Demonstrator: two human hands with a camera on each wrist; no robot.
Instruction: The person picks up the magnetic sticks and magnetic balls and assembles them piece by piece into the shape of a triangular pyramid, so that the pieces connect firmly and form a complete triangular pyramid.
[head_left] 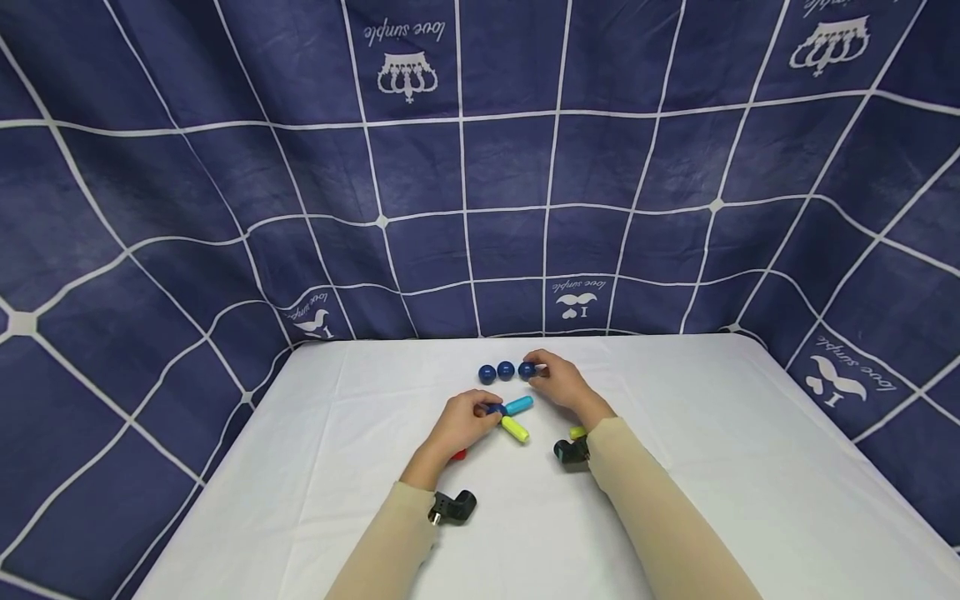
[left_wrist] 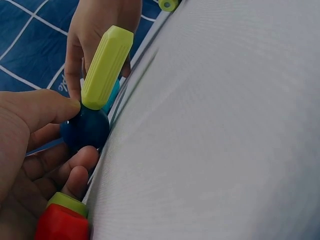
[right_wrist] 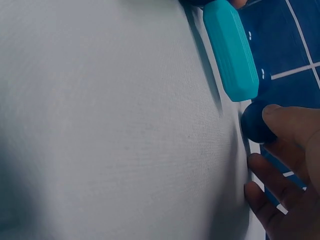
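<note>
My left hand [head_left: 462,421] pinches a dark blue ball [left_wrist: 85,129] between thumb and fingers. A yellow-green ribbed rod [head_left: 515,429] and a light blue rod [head_left: 519,405] stick out from this ball. Farther back, three more dark blue balls lie in a row. My right hand [head_left: 558,379] has its thumb and fingers around the rightmost ball [head_left: 527,370]; in the right wrist view the thumb sits on that ball [right_wrist: 257,124]. The middle ball [head_left: 506,370] and the left ball [head_left: 487,374] are beside it, untouched.
A red piece [left_wrist: 62,222] with a yellow-green end lies by my left palm, mostly hidden in the head view. Another yellow-green piece [head_left: 577,432] lies beside my right wrist. The white-covered table [head_left: 360,467] ends at a blue checked curtain [head_left: 420,250].
</note>
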